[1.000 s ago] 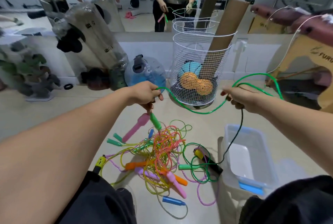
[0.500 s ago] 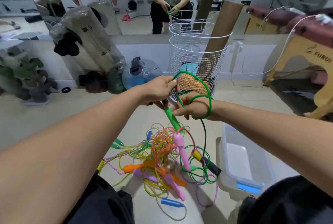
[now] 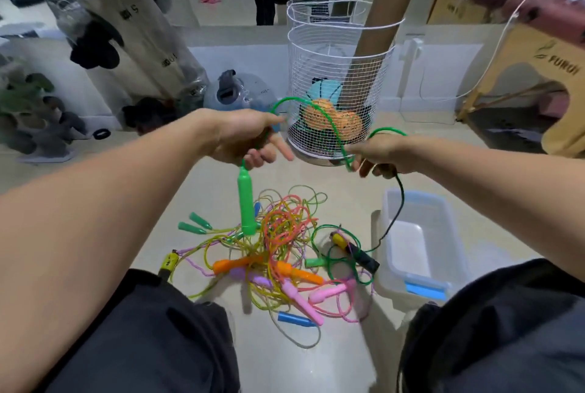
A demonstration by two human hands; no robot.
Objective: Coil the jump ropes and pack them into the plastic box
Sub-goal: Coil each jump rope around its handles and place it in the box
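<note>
Coiling is being done in mid-air: the green rope (image 3: 319, 111) is being pinched by the left hand (image 3: 245, 139) just above its dangling handle (image 3: 246, 202), and gripped by the right hand (image 3: 378, 153). The trailing end is being dragged through the pile (image 3: 272, 250), so a snag is likely and loops are at risk of slipping. The box (image 3: 421, 234) is sitting right of the pile, no rope inside. Compared with half a second ago, the hands are being held apart rather than together.

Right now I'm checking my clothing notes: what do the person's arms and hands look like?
Both forearms are bare, no sleeves in view. The left hand and right hand wear no gloves, rings or watch that I can see. Dark trousers cover the knees.
</note>
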